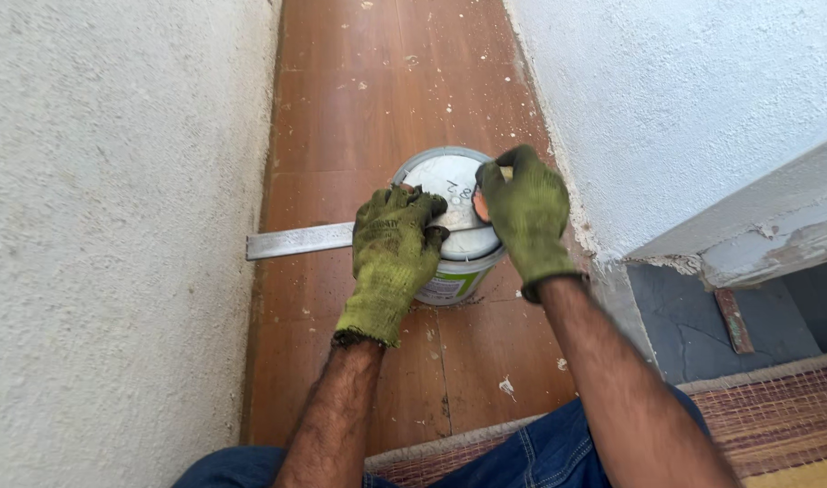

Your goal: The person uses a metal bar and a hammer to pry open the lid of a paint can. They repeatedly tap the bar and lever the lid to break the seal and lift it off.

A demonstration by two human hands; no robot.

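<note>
On a brown tiled floor (377,99) between two rough white walls (106,226), the gloved left hand (391,248) is curled tight around a flat metal blade (296,241) pointing toward nine o'clock. Beside it, the right hand (524,217) grips the paint can (449,271) lid's three o'clock edge.

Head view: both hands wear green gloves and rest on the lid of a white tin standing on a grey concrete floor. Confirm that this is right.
One detail is wrong: the floor is brown wood-look boards flecked with white, not grey concrete. The head view shows it. The rest stands: the left hand and right hand wear green gloves and rest on the lid of the white tin.
</note>
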